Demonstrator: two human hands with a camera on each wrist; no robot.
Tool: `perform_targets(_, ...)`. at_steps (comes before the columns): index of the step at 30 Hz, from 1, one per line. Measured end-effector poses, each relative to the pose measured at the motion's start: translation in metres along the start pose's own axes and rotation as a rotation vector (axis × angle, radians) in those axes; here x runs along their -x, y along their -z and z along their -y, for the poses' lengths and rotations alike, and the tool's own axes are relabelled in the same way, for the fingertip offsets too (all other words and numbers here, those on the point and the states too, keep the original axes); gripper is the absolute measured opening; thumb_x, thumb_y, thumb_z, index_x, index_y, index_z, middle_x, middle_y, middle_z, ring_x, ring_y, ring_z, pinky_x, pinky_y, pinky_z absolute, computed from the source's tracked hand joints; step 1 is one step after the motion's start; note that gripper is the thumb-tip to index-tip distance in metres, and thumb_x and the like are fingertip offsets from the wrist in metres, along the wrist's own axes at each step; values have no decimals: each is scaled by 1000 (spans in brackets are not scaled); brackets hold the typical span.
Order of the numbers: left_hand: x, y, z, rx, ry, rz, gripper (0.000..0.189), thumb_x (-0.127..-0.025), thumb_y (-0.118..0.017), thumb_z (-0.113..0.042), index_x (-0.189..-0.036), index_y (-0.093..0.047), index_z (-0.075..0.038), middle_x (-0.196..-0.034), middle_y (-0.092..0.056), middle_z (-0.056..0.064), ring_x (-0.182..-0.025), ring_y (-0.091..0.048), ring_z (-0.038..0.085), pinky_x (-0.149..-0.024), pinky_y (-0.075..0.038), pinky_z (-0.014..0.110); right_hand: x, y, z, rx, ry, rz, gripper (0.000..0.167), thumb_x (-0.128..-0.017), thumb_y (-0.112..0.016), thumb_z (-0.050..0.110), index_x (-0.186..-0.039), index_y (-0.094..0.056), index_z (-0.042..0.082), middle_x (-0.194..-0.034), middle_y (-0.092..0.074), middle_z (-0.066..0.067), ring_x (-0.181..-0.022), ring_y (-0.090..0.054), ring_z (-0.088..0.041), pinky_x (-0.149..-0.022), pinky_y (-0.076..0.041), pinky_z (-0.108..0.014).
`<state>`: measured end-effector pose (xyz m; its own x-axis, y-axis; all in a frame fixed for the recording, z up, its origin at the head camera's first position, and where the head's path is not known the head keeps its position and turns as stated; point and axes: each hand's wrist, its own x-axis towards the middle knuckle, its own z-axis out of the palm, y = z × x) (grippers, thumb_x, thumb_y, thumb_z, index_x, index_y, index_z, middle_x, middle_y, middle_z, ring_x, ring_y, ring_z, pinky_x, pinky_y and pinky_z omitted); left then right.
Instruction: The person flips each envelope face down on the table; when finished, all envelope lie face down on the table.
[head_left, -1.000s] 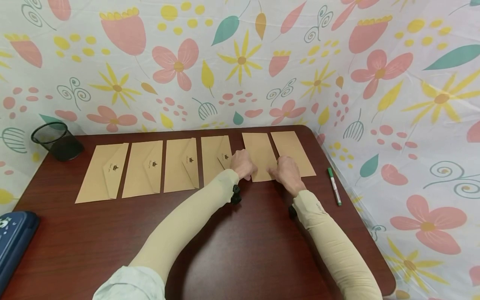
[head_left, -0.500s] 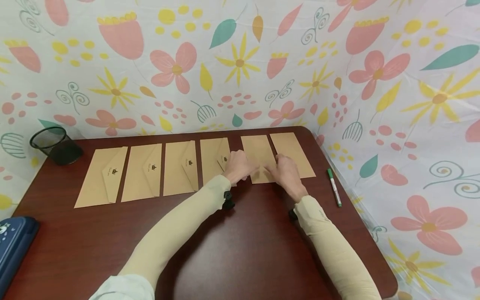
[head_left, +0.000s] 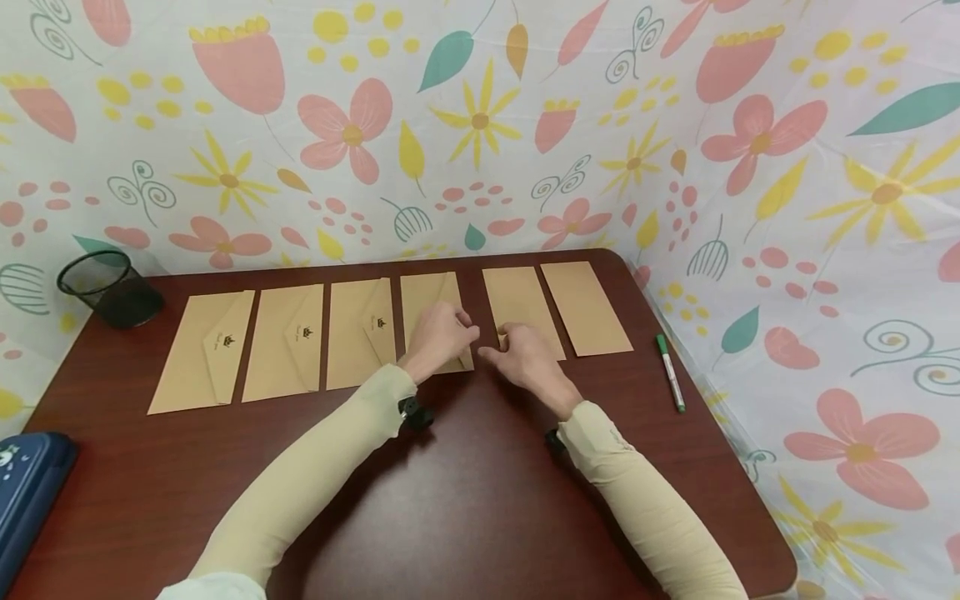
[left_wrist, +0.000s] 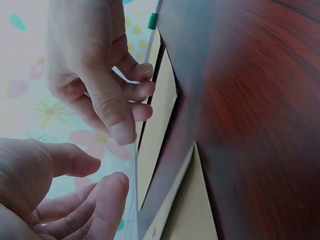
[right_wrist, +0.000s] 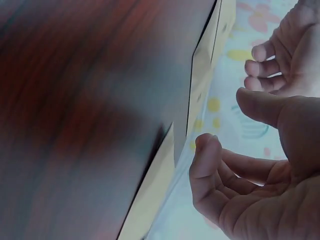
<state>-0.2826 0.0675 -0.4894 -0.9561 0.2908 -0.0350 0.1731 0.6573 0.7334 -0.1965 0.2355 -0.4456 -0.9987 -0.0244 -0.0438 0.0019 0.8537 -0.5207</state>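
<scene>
Six-by-side is avoided here: several brown paper envelopes lie in a row along the back of the table. Over the fourth envelope from the left [head_left: 420, 300] hovers my left hand [head_left: 441, 340], fingers loosely bent and holding nothing. My right hand [head_left: 531, 365] is beside it, over the lower part of a plain envelope [head_left: 517, 292], thumb and fingers apart with nothing between them. The left wrist view shows gaps between the thumb and fingers of the left hand [left_wrist: 75, 200]; the right wrist view shows the same for the right hand [right_wrist: 260, 180]. At the row's right end lies another plain envelope [head_left: 588, 308].
Three envelopes with crown-printed flaps, such as the leftmost envelope [head_left: 191, 350], fill the row's left side. A black mesh pen holder [head_left: 123, 296] stands back left. A green-capped marker [head_left: 671, 373] lies near the right edge. A blue case [head_left: 33, 475] sits front left.
Both hands have come off the plain envelope's lower edge and shifted left. The left hand now covers part of the fourth envelope. The envelopes stay in their row.
</scene>
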Motion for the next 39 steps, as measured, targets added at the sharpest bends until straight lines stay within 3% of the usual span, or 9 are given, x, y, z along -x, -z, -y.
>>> perform_targets(4,34,28,-17,-6,21,-52,17,-94,-76,-29,-98,-84,-15,-97,-84,1,-86,-74,19,-70,-56,33,-4,-10,13,48,22,37,48,-101,-77,33,-130,-71,-5,-98,-77,-12,-92,-72,-24,-86,-60,-39)
perform_targets(7,51,42,-25,-12,35,-79,16,-94,-74,-21,-100,-85,-12,-106,-85,5,-98,-78,25,-80,-60,38,-7,-16,20,84,23,68,40,-101,-77,34,-119,-73,-2,-90,-75,-9,-83,-69,-21,-75,-55,-33)
perform_targets(11,37,31,6,-14,11,-118,14,-90,-75,-22,-92,-87,-16,-98,-85,4,-92,-76,23,-76,-58,35,-16,-25,21,85,17,103,37,-99,-80,34,-111,-73,-1,-81,-69,-6,-73,-62,-19,-66,-49,-30)
perform_targets(16,16,16,45,-42,1,-130,11,-89,-79,-30,-86,-85,-22,-96,-84,2,-74,-70,15,-63,-53,30,-47,-60,-6,70,29,85,41,-94,-83,41,-103,-72,3,-83,-69,-4,-70,-60,-18,-60,-50,-31)
perform_targets(18,15,16,48,-48,-15,-139,10,-89,-79,-29,-85,-85,-21,-96,-84,3,-69,-68,15,-59,-51,30,-58,-72,-17,83,23,71,43,-92,-84,44,-100,-70,5,-85,-70,-4,-71,-61,-19,-59,-51,-31)
perform_targets(23,30,33,31,-10,13,-130,13,-90,-77,-22,-90,-86,-12,-93,-84,8,-71,-71,20,-60,-53,32,-69,-80,-22,115,-26,80,35,-88,-85,41,-90,-67,11,-83,-68,-2,-71,-61,-18,-57,-52,-31)
perform_targets(30,39,46,27,-60,49,-145,17,-89,-76,-21,-94,-86,-9,-95,-84,9,-80,-73,23,-74,-58,36,-70,-78,-23,77,-53,82,20,-89,-75,22,-74,-66,14,-66,-58,4,-60,-56,-16,-51,-46,-30)
perform_targets(34,36,46,37,-43,44,-141,15,-88,-75,-19,-90,-85,-8,-89,-83,8,-75,-72,22,-72,-57,35,-68,-77,-22,55,-62,75,23,-91,-71,20,-69,-67,16,-63,-58,5,-58,-57,-15,-49,-45,-29)
perform_targets(39,23,37,61,-34,51,-131,15,-87,-76,-23,-79,-83,-13,-67,-77,0,-51,-68,14,-52,-53,29,-67,-75,-20,71,-59,76,17,-89,-66,12,-72,-67,14,-67,-59,1,-58,-56,-17,-48,-45,-30)
